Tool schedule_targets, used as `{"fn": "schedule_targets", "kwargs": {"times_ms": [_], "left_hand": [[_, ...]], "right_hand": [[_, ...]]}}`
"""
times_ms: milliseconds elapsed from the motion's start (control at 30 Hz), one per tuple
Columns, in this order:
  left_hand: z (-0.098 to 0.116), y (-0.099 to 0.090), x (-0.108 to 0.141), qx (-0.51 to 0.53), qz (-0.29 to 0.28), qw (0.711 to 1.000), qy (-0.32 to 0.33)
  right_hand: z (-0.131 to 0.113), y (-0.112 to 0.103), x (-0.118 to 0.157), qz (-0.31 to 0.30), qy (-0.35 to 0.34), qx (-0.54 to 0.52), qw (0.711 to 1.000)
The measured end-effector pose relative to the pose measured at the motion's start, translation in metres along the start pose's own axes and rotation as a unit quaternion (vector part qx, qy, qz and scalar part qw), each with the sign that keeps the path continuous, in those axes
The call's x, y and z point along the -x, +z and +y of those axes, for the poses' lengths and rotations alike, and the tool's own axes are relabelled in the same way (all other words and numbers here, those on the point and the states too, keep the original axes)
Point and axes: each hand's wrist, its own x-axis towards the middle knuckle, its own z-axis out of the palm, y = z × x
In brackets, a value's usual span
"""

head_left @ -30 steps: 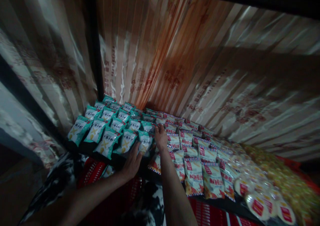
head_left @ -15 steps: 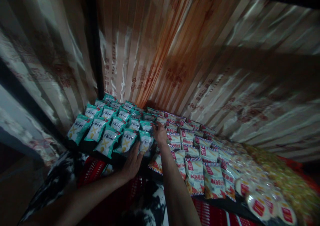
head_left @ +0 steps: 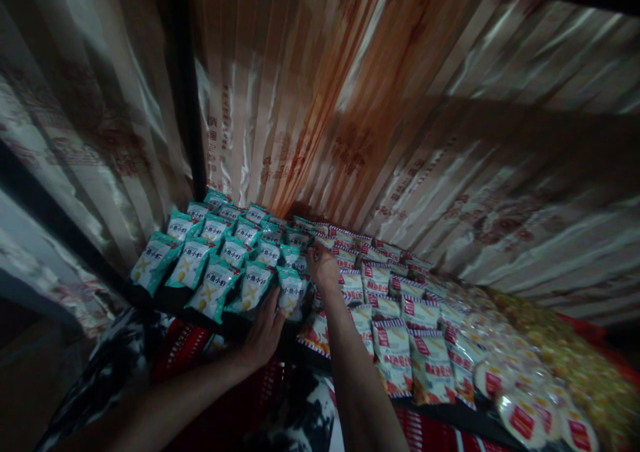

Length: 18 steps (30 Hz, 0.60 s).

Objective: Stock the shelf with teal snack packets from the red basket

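Observation:
My left hand [head_left: 263, 332] lies along the near side of the teal-and-white snack packets, fingers stretched out. Its fingertips touch the lower part of the front right teal packet [head_left: 291, 291]. My right hand [head_left: 323, 267] reaches in between the teal packets and the cream packets with red print, its fingers curled. It is against the right edge of a teal packet [head_left: 295, 259] in the second row; what its fingertips hold, if anything, is hidden. Cream packets [head_left: 391, 355] stand in rows to the right of my right forearm.
Round wrapped crackers [head_left: 523, 415] and yellow-wrapped pieces [head_left: 565, 345] fill the right of the dark shelf. A pleated curtain [head_left: 350, 105] hangs behind the rows, and a dark post [head_left: 193, 92] stands at the left. Red patterned cloth [head_left: 183, 349] shows below the shelf edge.
My right hand's fingers look more curled, and the hand has shifted slightly to the right. My left hand stays by the same front packet. The view has shifted a little.

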Motion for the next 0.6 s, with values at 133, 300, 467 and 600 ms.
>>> {"fn": "schedule_targets", "kwargs": {"times_ms": [133, 300, 467, 600], "left_hand": [[0.000, 0.000, 0.001, 0.003, -0.006, 1.000, -0.013], [0.005, -0.003, 0.003, 0.030, -0.019, 0.999, -0.037], [0.010, -0.005, 0.003, 0.063, -0.027, 0.996, -0.058], [0.012, -0.006, 0.002, 0.064, -0.040, 0.994, -0.079]], "right_hand": [[-0.006, 0.005, -0.018, 0.011, -0.066, -0.011, 0.998], [-0.017, 0.016, -0.036, 0.002, -0.129, 0.001, 0.992], [-0.027, 0.023, -0.046, -0.017, -0.135, 0.040, 0.990], [-0.030, 0.025, -0.048, -0.037, -0.119, 0.073, 0.990]]}}
